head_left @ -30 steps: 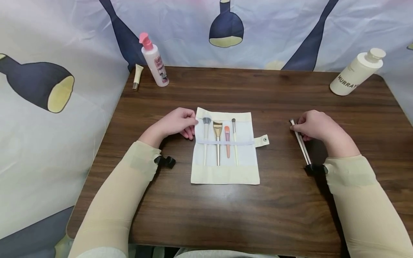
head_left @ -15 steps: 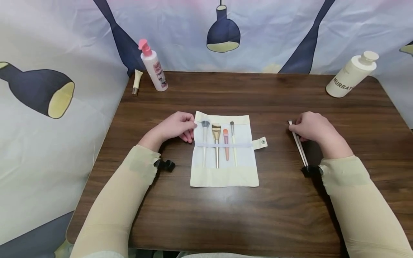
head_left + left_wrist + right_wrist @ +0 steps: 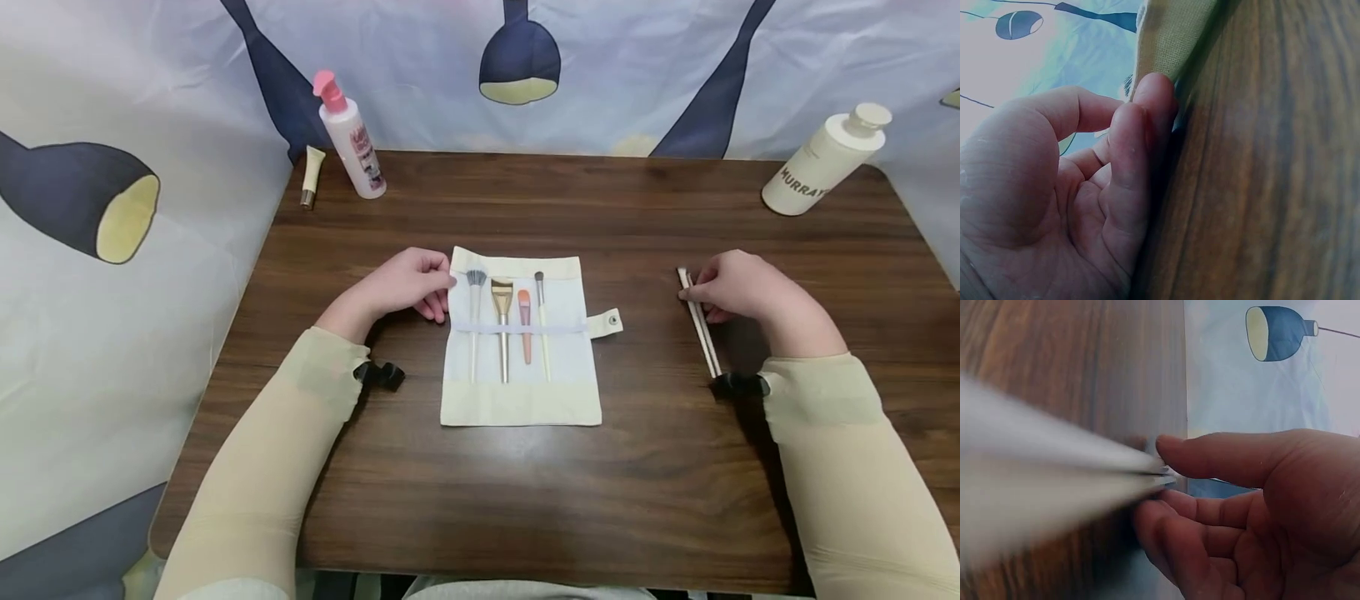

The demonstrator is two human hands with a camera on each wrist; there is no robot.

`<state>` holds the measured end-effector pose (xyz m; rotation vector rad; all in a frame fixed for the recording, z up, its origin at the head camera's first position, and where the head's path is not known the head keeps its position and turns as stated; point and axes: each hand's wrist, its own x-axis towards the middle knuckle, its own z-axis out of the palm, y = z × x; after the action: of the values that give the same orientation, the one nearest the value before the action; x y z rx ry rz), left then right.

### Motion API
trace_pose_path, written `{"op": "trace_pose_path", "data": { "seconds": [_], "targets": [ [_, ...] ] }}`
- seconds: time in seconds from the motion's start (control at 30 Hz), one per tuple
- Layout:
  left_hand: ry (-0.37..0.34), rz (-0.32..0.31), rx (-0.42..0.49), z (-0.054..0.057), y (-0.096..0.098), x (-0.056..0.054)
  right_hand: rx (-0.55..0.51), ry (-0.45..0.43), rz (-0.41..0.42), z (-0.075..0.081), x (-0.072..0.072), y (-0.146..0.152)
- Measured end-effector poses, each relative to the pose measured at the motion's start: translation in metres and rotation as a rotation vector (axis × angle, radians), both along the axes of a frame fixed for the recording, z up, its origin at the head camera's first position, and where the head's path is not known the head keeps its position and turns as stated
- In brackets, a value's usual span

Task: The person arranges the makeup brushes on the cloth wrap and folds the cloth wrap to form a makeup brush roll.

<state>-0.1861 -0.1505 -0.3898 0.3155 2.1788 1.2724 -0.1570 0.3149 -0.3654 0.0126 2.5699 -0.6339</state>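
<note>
A cream brush roll point(image 3: 517, 406) lies unfolded at mid-table, its snap tab point(image 3: 606, 323) pointing right. Under its elastic strap sit several makeup brushes: a grey fan-like one point(image 3: 476, 292), a broad flat gold one point(image 3: 503, 312), a short pink one point(image 3: 525, 325) and a slim one point(image 3: 542, 317). My left hand point(image 3: 405, 283) pinches the roll's upper left edge; the left wrist view shows the cloth point(image 3: 1175, 37) at the fingertips. Off to the right, my right hand point(image 3: 742, 287) pinches two slender pale-handled makeup brushes point(image 3: 703, 342) near their far ends. Fingers hide part of their tips.
At the back left stand a white pump bottle with a pink top point(image 3: 352, 146) and a small cream tube point(image 3: 312, 177). A white bottle point(image 3: 821, 162) occupies the back right corner. A printed curtain point(image 3: 600, 75) hangs behind the wooden table point(image 3: 645, 500).
The head view has tilted slightly. My right hand has shifted a little to the right with the two brushes, whose handles now show side by side. The left hand keeps its place on the roll.
</note>
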Motion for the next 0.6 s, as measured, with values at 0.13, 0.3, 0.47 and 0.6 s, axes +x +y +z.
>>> {"op": "trace_pose_path", "data": {
  "seconds": [0.13,0.3,0.47,0.6],
  "targets": [
    [-0.019,-0.005,-0.006,0.0047,-0.0008,-0.0020,-0.037,-0.045,0.000,0.0044,-0.0028,-0.0028],
    [0.007,0.006,-0.003,0.0059,-0.0015,-0.0032,-0.071,-0.014,-0.013,0.0048,-0.0063,-0.0040],
    [-0.009,-0.002,-0.009,0.0075,-0.0011,-0.0043,-0.156,-0.030,-0.044,0.0063,-0.0051,-0.0024],
    [-0.007,-0.006,-0.003,0.0025,-0.0007,-0.0016,-0.224,0.006,-0.055,0.0060,-0.0010,-0.0025]
  ]
}}
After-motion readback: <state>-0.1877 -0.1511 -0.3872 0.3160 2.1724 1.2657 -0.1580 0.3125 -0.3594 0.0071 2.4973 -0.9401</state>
